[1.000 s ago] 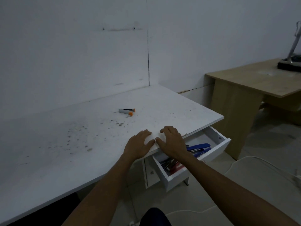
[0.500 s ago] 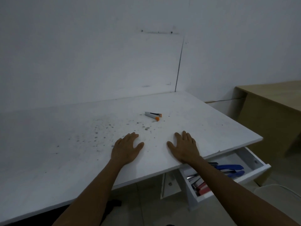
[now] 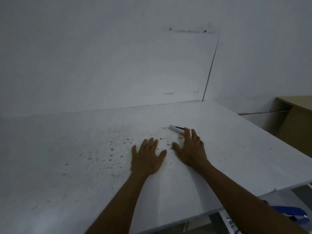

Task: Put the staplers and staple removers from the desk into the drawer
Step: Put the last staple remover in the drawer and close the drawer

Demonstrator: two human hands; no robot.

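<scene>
A small white and orange staple remover (image 3: 175,129) lies on the white desk (image 3: 84,149), towards the back right. My right hand (image 3: 190,148) is spread flat with its fingertips over the remover's near end, fingers apart and not closed around it. My left hand (image 3: 146,157) rests flat on the desk to the left, holding nothing. At the bottom right the open drawer (image 3: 228,222) shows under the desk edge, with a blue stapler (image 3: 290,212) inside; my right forearm hides most of it.
Dark specks dot the desk surface left of my hands. White walls meet in a corner behind the desk. A wooden table (image 3: 297,115) stands to the right, with a cable running along the wall behind it.
Both hands have slid forward from the desk's front edge. My right hand now reaches the staple remover. The view has swung left, so the drawer sits at the frame's bottom right corner.
</scene>
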